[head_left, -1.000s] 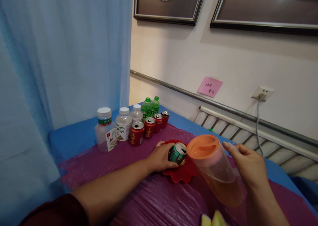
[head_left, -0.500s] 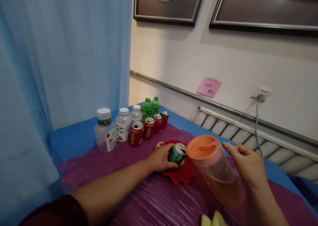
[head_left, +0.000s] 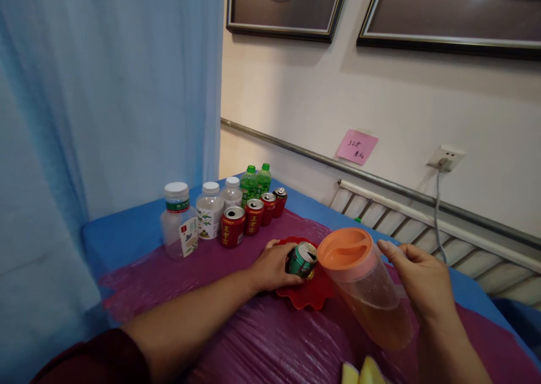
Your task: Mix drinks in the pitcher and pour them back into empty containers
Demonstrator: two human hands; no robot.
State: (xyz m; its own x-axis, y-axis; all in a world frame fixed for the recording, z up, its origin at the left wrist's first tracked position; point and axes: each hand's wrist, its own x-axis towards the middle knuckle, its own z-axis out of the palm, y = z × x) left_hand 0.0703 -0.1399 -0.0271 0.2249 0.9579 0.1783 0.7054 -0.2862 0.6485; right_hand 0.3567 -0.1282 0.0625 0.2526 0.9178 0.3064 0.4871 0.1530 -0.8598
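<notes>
My left hand is wrapped round a green drink can, which leans to the right with its opened top facing the pitcher. Under the can lies a red scalloped plate. A clear plastic pitcher with an orange lid tilts left, its spout edge close beside the can's top. Brownish liquid fills its lower part. My right hand is closed at the pitcher's right side, where the handle is hidden by the fingers. No stream of liquid can be made out between pitcher and can.
Red cans stand in a row behind the left hand. Clear bottles with white caps and green bottles stand beyond them. Purple plastic sheeting covers the blue table. Something yellow shows at the bottom edge.
</notes>
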